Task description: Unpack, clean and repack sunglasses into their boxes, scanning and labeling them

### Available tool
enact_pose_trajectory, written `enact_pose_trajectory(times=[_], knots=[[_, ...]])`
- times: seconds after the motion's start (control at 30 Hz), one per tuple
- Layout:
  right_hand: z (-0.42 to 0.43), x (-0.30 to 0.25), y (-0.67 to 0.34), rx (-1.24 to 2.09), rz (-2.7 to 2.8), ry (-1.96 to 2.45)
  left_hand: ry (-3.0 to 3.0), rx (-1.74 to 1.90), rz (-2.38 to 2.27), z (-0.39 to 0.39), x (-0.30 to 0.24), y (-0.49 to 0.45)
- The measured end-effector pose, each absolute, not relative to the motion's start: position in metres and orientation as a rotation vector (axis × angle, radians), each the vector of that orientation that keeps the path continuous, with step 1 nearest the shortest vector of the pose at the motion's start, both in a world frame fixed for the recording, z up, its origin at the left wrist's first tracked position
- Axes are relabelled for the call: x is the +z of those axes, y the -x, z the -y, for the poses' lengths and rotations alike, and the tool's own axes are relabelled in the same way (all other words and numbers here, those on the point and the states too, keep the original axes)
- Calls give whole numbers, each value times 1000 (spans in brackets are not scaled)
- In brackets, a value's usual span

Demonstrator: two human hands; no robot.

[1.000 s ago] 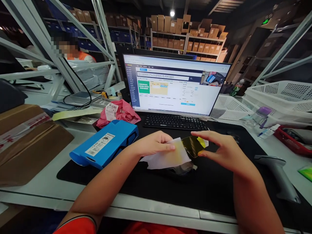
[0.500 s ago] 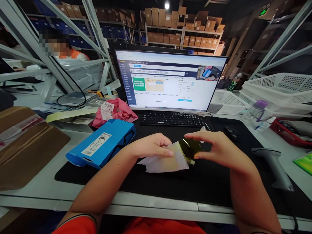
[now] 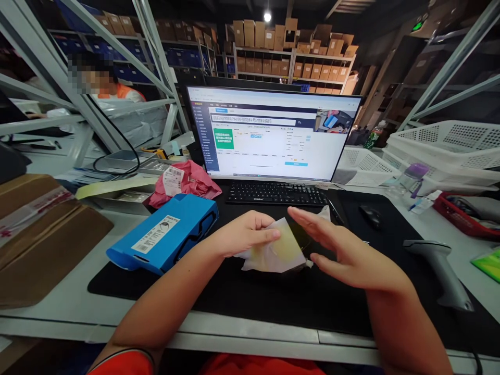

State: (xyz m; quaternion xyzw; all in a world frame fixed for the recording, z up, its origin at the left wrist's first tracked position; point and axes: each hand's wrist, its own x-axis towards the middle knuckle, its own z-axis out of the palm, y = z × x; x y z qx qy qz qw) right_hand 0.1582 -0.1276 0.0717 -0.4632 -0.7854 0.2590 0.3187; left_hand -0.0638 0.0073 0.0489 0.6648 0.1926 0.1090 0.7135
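My left hand [image 3: 253, 234] pinches a thin whitish sleeve [image 3: 289, 252], its thumb lying across the front. A yellowish shape shows through the sleeve's translucent face. From its right side a dark yellow-tinted clear sheet [image 3: 301, 234] sticks out, mostly hidden behind the right fingers. My right hand [image 3: 339, 250] is beside that sheet, thumb and fingers spread apart; no grip is visible. Crumpled whitish wrapping [image 3: 324, 213] appears behind the right fingers. Left of the hands a blue box [image 3: 167, 232] with a white label lies on the black mat [image 3: 273, 299].
Behind the hands are a keyboard [image 3: 273, 194] and a monitor [image 3: 269, 140]. A pink bag [image 3: 189, 182] and brown carton [image 3: 47, 234] sit to the left. At right are a mouse [image 3: 370, 216], a barcode scanner [image 3: 437, 265], a red tray [image 3: 464, 219] and white baskets [image 3: 445, 143].
The right fingers have spread and straightened beside the yellow-tinted sheet. The sleeve has turned so that its face points more toward me, and less of the sheet shows.
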Motion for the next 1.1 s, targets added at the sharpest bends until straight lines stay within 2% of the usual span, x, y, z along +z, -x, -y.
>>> enact_pose_trajectory(times=[0.17,0.43,0.77,0.93,1.1], knots=[[126,60,-147,867,1758,1115,-1423,397,-458,-1,48,60],[117,33,-102,645,1786,1191,-1481,502,-577,5,43,55],[114,32,-104,640,1742,1172,-1577,697,-658,4,52,61],[112,24,-95,594,1832,1140,-1807,895,-650,12,56,63],[103,21,-98,730,1556,1086,-2031,1261,-660,21,49,64]])
